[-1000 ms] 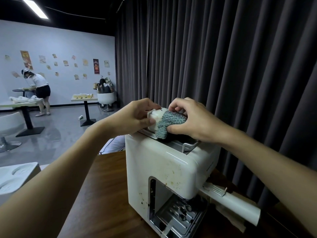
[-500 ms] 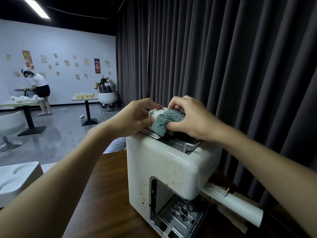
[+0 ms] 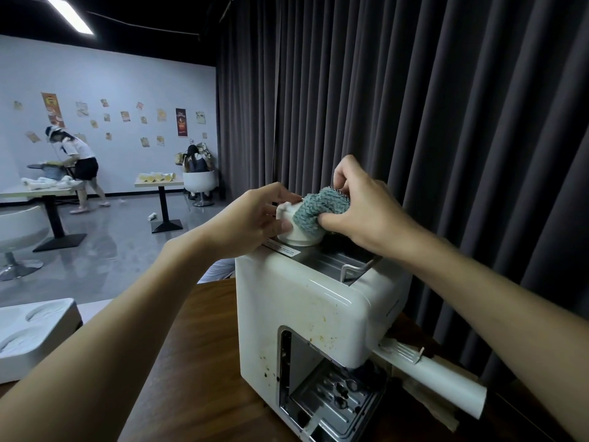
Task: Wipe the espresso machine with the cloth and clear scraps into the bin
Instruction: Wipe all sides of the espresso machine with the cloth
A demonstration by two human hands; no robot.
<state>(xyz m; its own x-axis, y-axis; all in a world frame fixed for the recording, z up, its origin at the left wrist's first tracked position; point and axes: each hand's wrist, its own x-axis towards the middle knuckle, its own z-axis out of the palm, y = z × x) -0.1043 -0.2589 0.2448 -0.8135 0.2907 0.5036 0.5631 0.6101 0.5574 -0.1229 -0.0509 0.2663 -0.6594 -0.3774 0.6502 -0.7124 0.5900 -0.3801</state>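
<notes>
A cream espresso machine (image 3: 306,314), spotted with brown stains on its front and side, stands on a dark wooden table (image 3: 197,362). On its top sits a white cup-shaped piece (image 3: 294,232). My left hand (image 3: 255,218) holds that white piece between thumb and fingers. My right hand (image 3: 363,208) grips a bunched grey-green cloth (image 3: 322,208) and presses it against the white piece. The machine's metal top grate (image 3: 334,261) shows below my right hand. The drip tray (image 3: 331,400) lies at the bottom.
A white handle (image 3: 433,381) juts from the machine's right side over crumpled paper. Dark curtains hang close behind. A white moulded tray (image 3: 35,330) sits at the left. Far off stand tables, chairs and a person bending over a table (image 3: 75,164).
My right hand has shifted the cloth slightly up and over the white piece. The left hand keeps its hold. The view has moved a little.
</notes>
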